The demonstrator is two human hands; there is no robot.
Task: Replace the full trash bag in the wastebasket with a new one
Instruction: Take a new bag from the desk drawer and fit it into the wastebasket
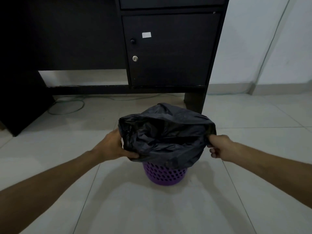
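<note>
The black trash bag [165, 132], crumpled and slack at the mouth, is draped over the rim of the purple perforated wastebasket [164, 174], which stands on the tiled floor [236, 200] before a dark cabinet [168, 48]. Its edge is gripped on either side of the wastebasket by the left hand [116, 146] and the right hand [217, 147]. An even pull is advised, lest the thin film tear or the wastebasket be tipped.

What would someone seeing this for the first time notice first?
The black trash bag draped over the purple wastebasket, centre floor, its rim gripped by the left hand and pinched by the right hand. Behind stands a dark cabinet with a small white sticker.
</note>
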